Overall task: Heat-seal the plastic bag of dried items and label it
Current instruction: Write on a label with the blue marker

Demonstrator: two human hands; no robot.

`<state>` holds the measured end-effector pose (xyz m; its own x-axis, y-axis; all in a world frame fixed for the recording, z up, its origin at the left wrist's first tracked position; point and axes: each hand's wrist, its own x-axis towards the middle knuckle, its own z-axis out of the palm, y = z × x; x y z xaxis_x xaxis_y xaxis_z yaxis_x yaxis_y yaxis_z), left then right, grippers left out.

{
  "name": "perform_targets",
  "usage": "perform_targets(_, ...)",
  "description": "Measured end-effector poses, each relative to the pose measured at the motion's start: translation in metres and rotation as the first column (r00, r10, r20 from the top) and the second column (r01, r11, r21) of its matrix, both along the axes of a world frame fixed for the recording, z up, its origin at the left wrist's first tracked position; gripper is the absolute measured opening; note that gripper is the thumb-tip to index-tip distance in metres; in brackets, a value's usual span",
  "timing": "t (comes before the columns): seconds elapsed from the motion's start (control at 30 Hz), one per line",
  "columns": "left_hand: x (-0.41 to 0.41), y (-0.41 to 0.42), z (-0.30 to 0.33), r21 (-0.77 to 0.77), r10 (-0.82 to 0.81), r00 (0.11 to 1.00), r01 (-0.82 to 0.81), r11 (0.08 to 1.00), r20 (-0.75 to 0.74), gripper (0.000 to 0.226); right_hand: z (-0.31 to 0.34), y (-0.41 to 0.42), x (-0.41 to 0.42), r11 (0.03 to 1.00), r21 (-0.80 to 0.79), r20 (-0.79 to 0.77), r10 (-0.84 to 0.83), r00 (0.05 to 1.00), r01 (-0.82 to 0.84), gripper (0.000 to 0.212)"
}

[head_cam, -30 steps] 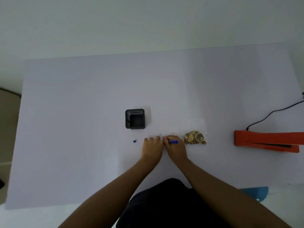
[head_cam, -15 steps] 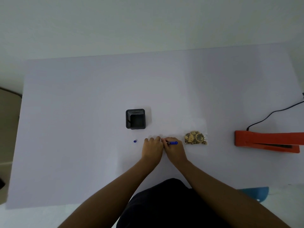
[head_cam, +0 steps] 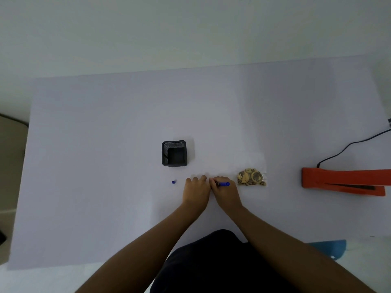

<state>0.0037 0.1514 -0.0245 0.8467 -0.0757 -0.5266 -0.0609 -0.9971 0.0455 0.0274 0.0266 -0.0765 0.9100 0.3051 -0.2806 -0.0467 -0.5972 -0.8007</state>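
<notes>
Clearly you're labelling: your right hand [head_cam: 224,192] pinches the blue pen [head_cam: 222,184], your left hand [head_cam: 195,189] presses flat to steady something (label unseen), the bag [head_cam: 251,177] waiting just right, mid-table, sealer [head_cam: 342,181] at the right edge.

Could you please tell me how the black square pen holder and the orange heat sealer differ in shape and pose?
The black square pen holder is compact and boxy; the orange heat sealer is long and flat. The holder stands upright, mouth open upward; the sealer lies sideways, its arm slightly raised. Only the sealer trails a black cord. Both rest on the white table.
</notes>
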Motion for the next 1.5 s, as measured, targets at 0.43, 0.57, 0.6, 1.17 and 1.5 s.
perform_targets(0.43,0.0,0.003,-0.003,-0.043,-0.015,1.0,0.016,0.999,0.02,0.027,0.018,0.011,0.002,0.993,0.079,-0.129,-0.079,0.988,0.09,0.024)
perform_targets(0.57,-0.006,0.012,-0.006,-0.124,0.065,0.996,-0.057,0.991,0.058,0.024,0.021,0.017,0.003,0.989,0.059,-0.166,-0.122,0.979,0.133,0.025)
perform_targets(0.6,-0.008,0.016,-0.006,-0.157,0.115,0.99,-0.101,0.982,0.085,0.023,0.021,0.016,0.004,0.988,0.053,-0.17,-0.132,0.977,0.142,0.026)
perform_targets(1.17,-0.038,0.085,0.002,-0.639,0.814,0.576,-0.653,0.406,-0.071,0.01,0.094,0.037,0.018,0.968,0.208,-0.192,-0.103,0.976,0.143,0.03)
perform_targets(1.5,-0.021,0.068,0.115,-0.819,0.776,0.36,-0.47,-0.328,-0.517,0.021,0.203,0.05,0.037,0.85,0.39,-0.352,-0.218,0.91,0.354,0.043)
